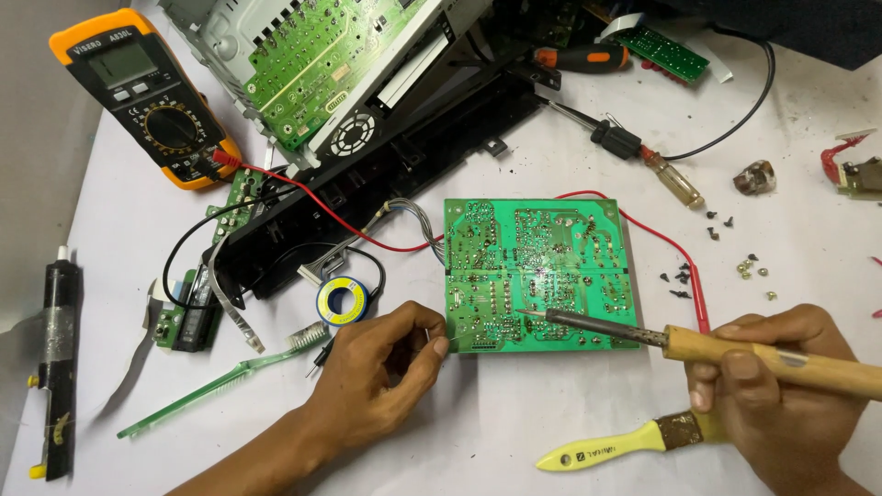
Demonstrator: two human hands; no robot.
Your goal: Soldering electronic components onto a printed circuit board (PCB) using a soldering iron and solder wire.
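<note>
Head view:

- Green circuit board (537, 274): lay solder side up on the white table (514, 432), in front of the opened black chassis (386, 174), joined to it by a grey wire bundle (413, 220).
- Soldering iron (698, 344): wooden handle, dark shaft, tip resting on the board's lower middle.
- Right hand (781, 386): fingers curled tight round the wooden handle, thumb on top; gripped nothing else.
- Left hand (381, 372): thumb and forefinger pressed together at the board's lower left corner, seemingly pinching a thin strand of solder wire; the strand was too fine to confirm.
- Solder spool (344, 301): blue and yellow, just beyond the left hand.
- Green toothbrush (220, 381): beside the left wrist.
- Yellow-handled brush (611, 445): near the right hand.
- Red probe lead (680, 257): ran close past the board's right edge, just beyond the iron.
- Risk, judged: the hot shaft lay near the red lead and could scorch its sleeve if the grip drifted.
- Risk, judged: the board sat unclamped; pressure from the tip could slide it and bridge neighbouring joints.
- Risk, judged: left fingertips sat close to the heated area.
</note>
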